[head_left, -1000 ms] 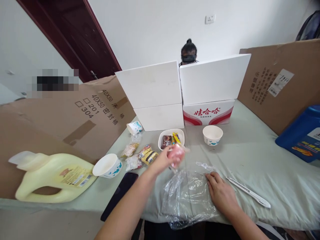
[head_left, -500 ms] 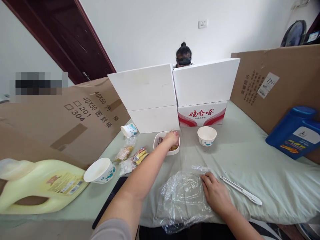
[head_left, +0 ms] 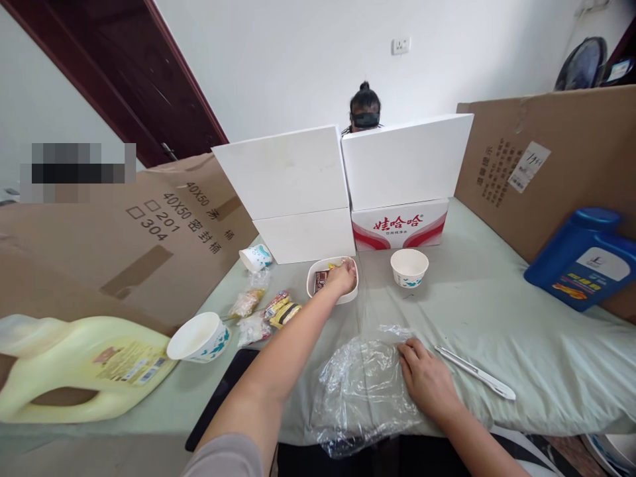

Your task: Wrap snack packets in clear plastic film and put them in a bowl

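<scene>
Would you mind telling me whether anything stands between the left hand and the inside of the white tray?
Nothing visible does: the left hand reaches in over the near rim of the white tray. The clear plastic lies nearer the camera, out of that path.

On the tabletop, the dish holds a cocoa packet. At its left lie snack packets, then a paper bowl and a detergent jug. At its right, a second paper bowl stands before the water carton. Nearer, the plastic bag lies left of the utility knife.
</scene>
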`<state>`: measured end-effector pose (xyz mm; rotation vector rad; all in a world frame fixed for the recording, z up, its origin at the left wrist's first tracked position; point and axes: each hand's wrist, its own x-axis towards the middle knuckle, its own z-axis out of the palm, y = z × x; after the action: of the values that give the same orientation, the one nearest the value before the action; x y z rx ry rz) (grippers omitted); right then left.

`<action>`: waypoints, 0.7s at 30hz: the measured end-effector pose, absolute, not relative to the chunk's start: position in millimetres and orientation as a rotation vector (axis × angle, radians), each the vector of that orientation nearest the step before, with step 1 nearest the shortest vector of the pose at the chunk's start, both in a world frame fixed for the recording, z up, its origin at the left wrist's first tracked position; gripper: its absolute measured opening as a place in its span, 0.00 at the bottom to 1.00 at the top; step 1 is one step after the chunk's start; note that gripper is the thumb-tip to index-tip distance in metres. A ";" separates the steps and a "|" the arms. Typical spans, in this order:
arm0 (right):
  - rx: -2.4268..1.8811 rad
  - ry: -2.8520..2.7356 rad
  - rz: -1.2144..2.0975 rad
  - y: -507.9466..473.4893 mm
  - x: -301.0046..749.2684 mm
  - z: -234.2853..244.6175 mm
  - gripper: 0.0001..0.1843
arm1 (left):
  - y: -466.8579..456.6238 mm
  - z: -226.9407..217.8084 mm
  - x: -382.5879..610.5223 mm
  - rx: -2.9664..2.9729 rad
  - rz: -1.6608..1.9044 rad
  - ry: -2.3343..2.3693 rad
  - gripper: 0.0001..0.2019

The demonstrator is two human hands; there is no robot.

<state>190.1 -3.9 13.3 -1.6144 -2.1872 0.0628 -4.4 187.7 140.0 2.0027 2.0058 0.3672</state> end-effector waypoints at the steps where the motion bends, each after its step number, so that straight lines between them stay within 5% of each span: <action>1: -1.613 -2.184 0.063 -3.8 190.3 13.0 0.17 | 176.1 141.7 -4.3 2.026 0.417 2.014 0.17; 5: -1.613 -2.176 0.057 -3.9 190.5 11.5 0.17 | 93.6 132.5 1.2 2.279 0.771 1.632 0.15; 8: -1.616 -2.195 0.023 -4.7 189.6 12.1 0.16 | 26.6 105.8 5.4 2.479 0.541 1.031 0.12; 15: -1.690 -2.245 -0.124 -10.6 186.0 22.0 0.16 | 37.3 73.0 -43.9 2.396 -0.056 2.064 0.26; 21: -1.838 -2.313 -0.059 -15.6 176.4 56.0 0.20 | 25.8 68.5 -54.9 2.595 0.168 1.779 0.22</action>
<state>176.4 -15.6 56.0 -1.8376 -2.3130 -0.0586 -54.9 25.8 68.5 2.5952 1.7791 0.1684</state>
